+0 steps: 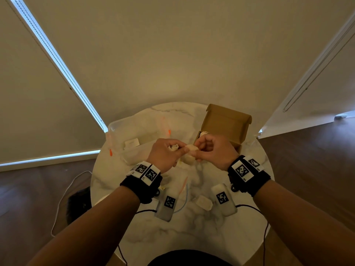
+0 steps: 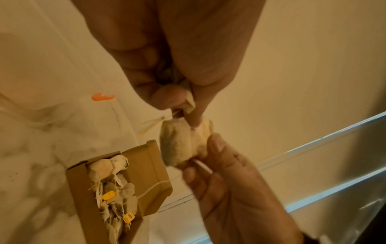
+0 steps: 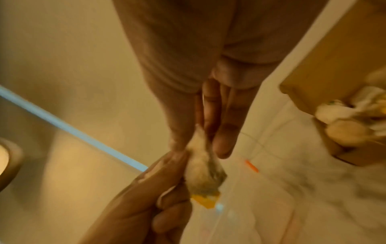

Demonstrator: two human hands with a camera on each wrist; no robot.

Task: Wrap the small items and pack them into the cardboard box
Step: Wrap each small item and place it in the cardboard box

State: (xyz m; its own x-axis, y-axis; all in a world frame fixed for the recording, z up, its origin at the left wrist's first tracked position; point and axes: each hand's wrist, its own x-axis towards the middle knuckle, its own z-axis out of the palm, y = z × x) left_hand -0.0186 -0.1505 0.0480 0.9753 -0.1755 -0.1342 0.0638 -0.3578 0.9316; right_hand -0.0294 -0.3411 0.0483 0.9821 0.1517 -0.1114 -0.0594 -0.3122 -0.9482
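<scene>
A pale tea bag is held above the table between both hands. My left hand pinches its upper end, and a crumpled bit of pale paper sits in the same fist. My right hand pinches the other end with thumb and fingers. In the right wrist view the tea bag hangs with a yellow tag at its lower end. The open cardboard box stands just behind my right hand and holds several tea bags.
A clear plastic tub with orange clips stands at the table's back left. Near the front lie a flat pale packet, two marker-tagged devices and thin cables. The round marble table drops off to a wood floor.
</scene>
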